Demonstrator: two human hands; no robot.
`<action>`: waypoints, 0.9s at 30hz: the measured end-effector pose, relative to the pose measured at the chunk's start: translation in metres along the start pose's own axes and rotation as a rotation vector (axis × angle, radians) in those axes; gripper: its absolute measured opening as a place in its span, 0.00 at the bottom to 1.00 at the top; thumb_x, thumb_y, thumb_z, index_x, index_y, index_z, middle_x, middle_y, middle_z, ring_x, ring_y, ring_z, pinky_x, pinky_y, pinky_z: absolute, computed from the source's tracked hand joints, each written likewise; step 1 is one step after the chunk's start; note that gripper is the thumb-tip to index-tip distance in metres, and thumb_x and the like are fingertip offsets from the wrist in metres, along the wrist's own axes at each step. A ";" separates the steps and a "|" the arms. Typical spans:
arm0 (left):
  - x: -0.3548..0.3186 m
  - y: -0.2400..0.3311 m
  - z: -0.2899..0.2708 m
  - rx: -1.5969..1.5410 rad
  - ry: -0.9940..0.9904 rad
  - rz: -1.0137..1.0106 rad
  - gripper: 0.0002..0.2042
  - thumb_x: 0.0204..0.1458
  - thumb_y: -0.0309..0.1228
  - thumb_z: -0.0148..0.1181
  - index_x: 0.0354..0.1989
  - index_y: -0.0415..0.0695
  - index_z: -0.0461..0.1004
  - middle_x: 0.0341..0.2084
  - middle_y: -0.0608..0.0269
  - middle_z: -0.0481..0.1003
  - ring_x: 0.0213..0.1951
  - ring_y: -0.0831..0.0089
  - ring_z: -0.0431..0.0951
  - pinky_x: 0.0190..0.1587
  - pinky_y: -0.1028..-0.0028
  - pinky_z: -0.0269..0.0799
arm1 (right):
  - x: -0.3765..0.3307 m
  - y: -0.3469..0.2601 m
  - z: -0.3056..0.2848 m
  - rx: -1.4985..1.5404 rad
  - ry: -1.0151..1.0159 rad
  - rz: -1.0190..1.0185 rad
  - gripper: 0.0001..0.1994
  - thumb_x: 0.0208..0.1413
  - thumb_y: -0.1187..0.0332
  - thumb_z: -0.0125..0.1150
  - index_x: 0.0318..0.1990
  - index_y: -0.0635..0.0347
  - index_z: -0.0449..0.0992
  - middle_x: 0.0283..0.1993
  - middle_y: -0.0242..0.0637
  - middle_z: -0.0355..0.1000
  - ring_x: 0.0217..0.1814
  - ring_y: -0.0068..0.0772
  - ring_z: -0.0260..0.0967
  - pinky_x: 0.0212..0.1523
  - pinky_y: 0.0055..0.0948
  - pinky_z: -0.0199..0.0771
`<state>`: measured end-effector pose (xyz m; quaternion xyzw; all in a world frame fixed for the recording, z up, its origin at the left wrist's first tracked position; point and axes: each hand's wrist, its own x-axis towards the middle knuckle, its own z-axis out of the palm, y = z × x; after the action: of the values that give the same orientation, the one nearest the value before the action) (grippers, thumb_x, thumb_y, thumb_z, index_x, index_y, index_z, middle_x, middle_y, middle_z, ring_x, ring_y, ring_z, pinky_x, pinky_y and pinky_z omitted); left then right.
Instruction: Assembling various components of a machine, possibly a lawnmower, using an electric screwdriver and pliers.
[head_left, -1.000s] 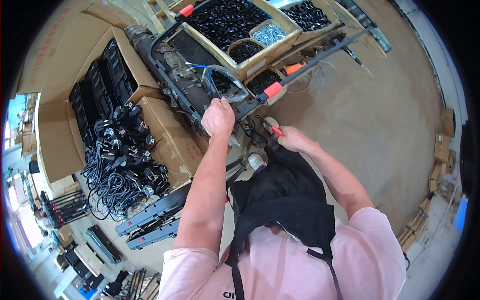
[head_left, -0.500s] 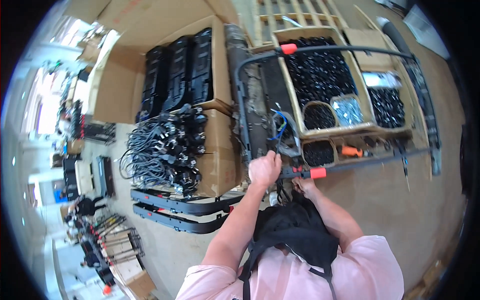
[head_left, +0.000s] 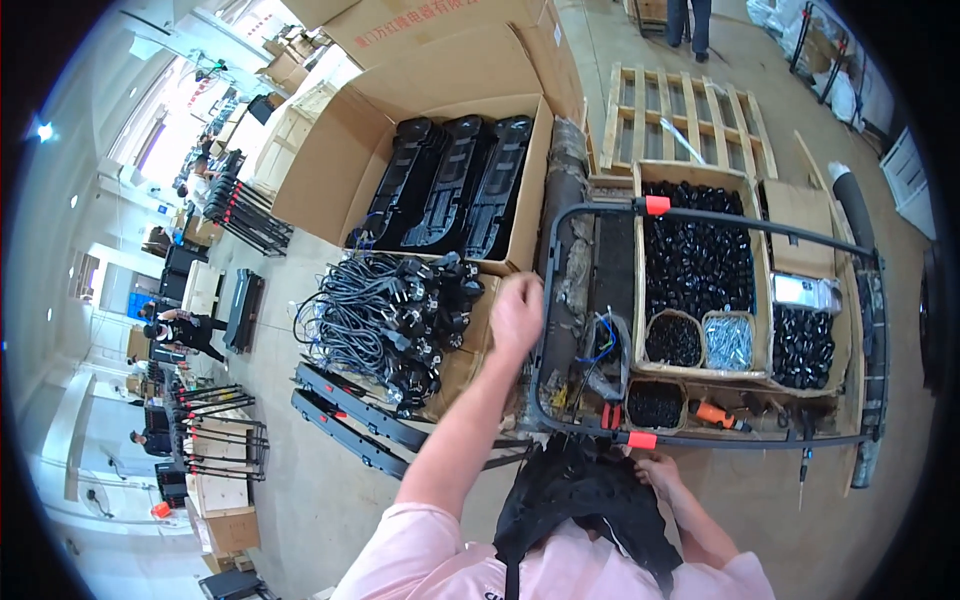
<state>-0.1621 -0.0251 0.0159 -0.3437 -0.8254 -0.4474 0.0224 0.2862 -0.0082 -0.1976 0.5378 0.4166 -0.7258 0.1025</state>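
My left hand (head_left: pixel 517 315) is raised and curled closed in front of the large cardboard box (head_left: pixel 335 160), between a pile of grey power cables with black plugs (head_left: pixel 395 310) and the black tubular frame (head_left: pixel 545 360). What it holds, if anything, is hidden. Bent fingers on my right hand (head_left: pixel 655 472) are closed beside the black apron (head_left: pixel 580 490), just below the frame's near bar; their contents cannot be made out. Red pieces (head_left: pixel 642 440) sit on that frame. Long black plastic housings (head_left: pixel 450 190) stand inside the box.
Inside the frame are a tray of black parts (head_left: pixel 700 250), a small box of silver screws (head_left: pixel 728 340), an orange-and-black power tool (head_left: pixel 718 415) and blue wires (head_left: pixel 604 340). Curved black rails (head_left: pixel 350 430) jut out at left. A wooden pallet (head_left: pixel 690 120) lies beyond. People stand farther off.
My left hand has left the frame's near bar and moved up and left toward the box. My right hand has drawn away from the bar, beside the apron. The whole view has shifted.
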 end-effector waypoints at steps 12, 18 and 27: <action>0.172 -0.101 0.029 0.812 -0.193 -0.380 0.22 0.57 0.43 0.66 0.54 0.41 0.75 0.55 0.49 0.75 0.59 0.53 0.76 0.57 0.57 0.76 | -0.118 -0.054 0.017 -0.028 0.372 -0.254 0.14 0.62 0.70 0.63 0.52 0.68 0.79 0.41 0.38 0.80 0.35 0.24 0.77 0.32 0.25 0.76; 0.185 -0.130 0.045 0.836 -0.164 -0.272 0.10 0.66 0.32 0.53 0.50 0.43 0.73 0.47 0.52 0.80 0.49 0.55 0.83 0.49 0.56 0.81 | -0.134 -0.059 0.035 -0.242 0.335 -0.382 0.18 0.62 0.69 0.64 0.57 0.68 0.79 0.44 0.42 0.82 0.43 0.30 0.80 0.44 0.30 0.81; 0.186 -0.083 0.024 0.569 -0.068 -0.177 0.15 0.63 0.34 0.62 0.51 0.39 0.70 0.48 0.45 0.80 0.58 0.49 0.77 0.56 0.57 0.80 | -0.194 -0.172 0.071 -0.563 0.162 -0.526 0.19 0.64 0.67 0.65 0.60 0.65 0.78 0.49 0.44 0.83 0.49 0.34 0.82 0.53 0.33 0.81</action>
<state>-0.3459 0.0647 0.0057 -0.2652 -0.9446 -0.1867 0.0509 0.2121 -0.0085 0.0606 0.4191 0.7297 -0.5397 0.0233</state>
